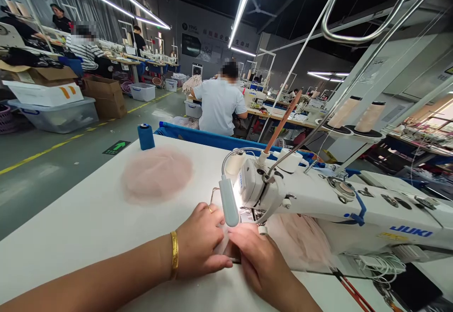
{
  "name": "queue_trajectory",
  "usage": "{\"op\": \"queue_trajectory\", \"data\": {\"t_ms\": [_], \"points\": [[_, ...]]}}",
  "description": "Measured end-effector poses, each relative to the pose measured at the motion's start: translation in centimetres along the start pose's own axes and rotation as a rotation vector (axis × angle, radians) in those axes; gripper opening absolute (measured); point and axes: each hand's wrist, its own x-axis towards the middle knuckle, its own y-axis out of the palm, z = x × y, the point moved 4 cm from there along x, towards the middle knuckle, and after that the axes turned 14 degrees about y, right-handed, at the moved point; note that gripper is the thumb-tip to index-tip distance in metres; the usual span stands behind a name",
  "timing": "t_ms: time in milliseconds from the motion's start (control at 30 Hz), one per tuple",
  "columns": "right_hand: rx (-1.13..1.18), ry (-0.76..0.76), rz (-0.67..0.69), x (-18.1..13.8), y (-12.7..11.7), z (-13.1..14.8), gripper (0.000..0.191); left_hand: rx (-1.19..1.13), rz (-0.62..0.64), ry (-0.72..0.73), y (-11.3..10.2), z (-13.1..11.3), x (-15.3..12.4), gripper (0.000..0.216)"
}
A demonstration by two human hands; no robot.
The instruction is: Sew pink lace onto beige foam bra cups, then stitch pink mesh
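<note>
A white sewing machine (314, 187) stands on the white table, its small lamp (230, 203) lighting the needle area. My left hand (200, 239) lies left of the needle area, thumb stretched apart from the bent fingers, fingertips against sheer pale pink fabric (224, 245). Close beside it, my right hand (256, 257) pinches the fabric between thumb and fingers in front of the presser foot. More gathered pink fabric (300, 239) lies under the machine arm. The lamp and my hands hide the needle and stitching point.
A round heap of sheer pink fabric (157, 172) and a blue thread cone (146, 137) are on the table's left. Red-handled tool (354, 293) and white cord (382, 265) lie at right. Thread cones (370, 116) stand behind. A co-worker (219, 104) sits ahead.
</note>
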Motion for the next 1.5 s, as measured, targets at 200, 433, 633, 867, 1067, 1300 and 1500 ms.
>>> {"op": "queue_trajectory", "data": {"t_ms": [200,433,633,867,1067,1300,1500], "points": [[-0.154,0.142,0.101,-0.1,0.5,-1.1,0.027,-0.112,0.071,-0.02,0.5,0.9,-0.6,0.019],[-0.103,0.063,0.026,-0.3,-0.2,-0.7,0.033,-0.051,-0.08,0.161,2.2,0.8,-0.1,0.018],[-0.144,0.132,0.143,-0.7,0.6,-1.0,0.026,-0.051,-0.123,0.17,2.5,0.5,-0.3,0.019],[-0.163,0.154,0.129,-0.9,0.5,-1.5,0.025,0.039,-0.2,0.171,3.5,-0.1,-0.5,0.024],[-0.193,0.166,0.112,-0.8,0.6,-1.8,0.027,0.051,-0.232,0.142,3.6,0.2,-0.4,0.017],[-0.155,0.235,0.074,-0.4,0.7,-2.4,0.042,0.117,-0.266,0.106,3.1,0.9,0.2,0.015],[-0.088,0.229,0.061,-0.5,-0.2,-2.1,0.043,0.089,-0.245,0.108,2.9,1.3,0.1,0.019]]}}
